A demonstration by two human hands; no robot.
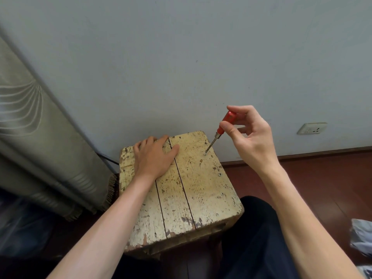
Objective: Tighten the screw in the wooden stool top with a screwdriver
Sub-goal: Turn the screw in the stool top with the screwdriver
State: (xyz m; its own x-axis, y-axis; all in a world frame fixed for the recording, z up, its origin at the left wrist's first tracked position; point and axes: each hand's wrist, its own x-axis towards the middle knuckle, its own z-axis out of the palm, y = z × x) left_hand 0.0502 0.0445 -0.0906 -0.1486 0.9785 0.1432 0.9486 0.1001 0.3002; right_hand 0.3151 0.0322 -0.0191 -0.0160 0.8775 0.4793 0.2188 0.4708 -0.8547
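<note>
A worn wooden stool top with flaking cream paint stands in front of me, made of three planks. My left hand lies flat on its far left part, fingers straight, pressing down. My right hand pinches the red handle of a small screwdriver between thumb and fingers. The tool leans to the right, and its metal tip sits on a screw near the stool's far right corner.
Two more screw heads show along the stool's right edge. A pale wall rises close behind, with a socket at the right. A grey curtain hangs at the left. Dark red floor and my dark trouser leg lie at the right.
</note>
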